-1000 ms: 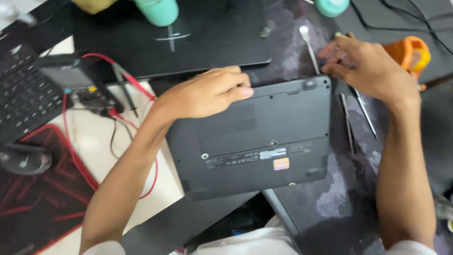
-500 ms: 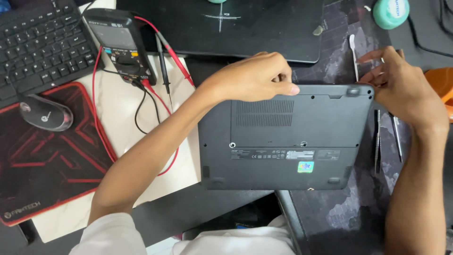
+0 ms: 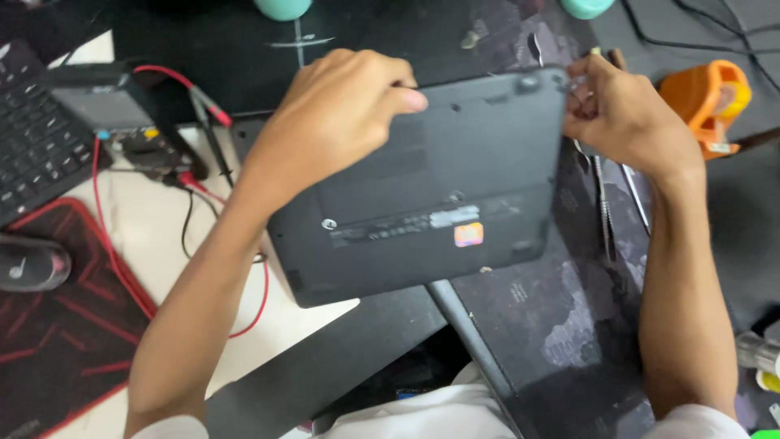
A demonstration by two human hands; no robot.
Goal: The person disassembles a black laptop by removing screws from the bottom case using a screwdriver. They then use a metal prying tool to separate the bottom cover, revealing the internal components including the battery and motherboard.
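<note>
A dark grey laptop point(image 3: 439, 195) lies upside down on the desk, its bottom panel facing up with a small coloured sticker on it. My left hand point(image 3: 333, 122) rests on the panel's far left part, fingers curled over the back edge. My right hand point(image 3: 626, 114) grips the laptop's far right corner, fingers bent around the edge. Whether it also holds a small tool is hidden.
A multimeter point(image 3: 106, 114) with red and black leads sits left of the laptop. A black keyboard point(image 3: 32, 146), a mouse point(image 3: 32, 264) on a red and black pad, an orange tape dispenser point(image 3: 707, 102), and thin metal tools point(image 3: 617, 203) lie around.
The view has shifted and come closer. The laptop now sits tilted, and my left hand has slid further onto the panel; my right hand stays at the far right corner.
</note>
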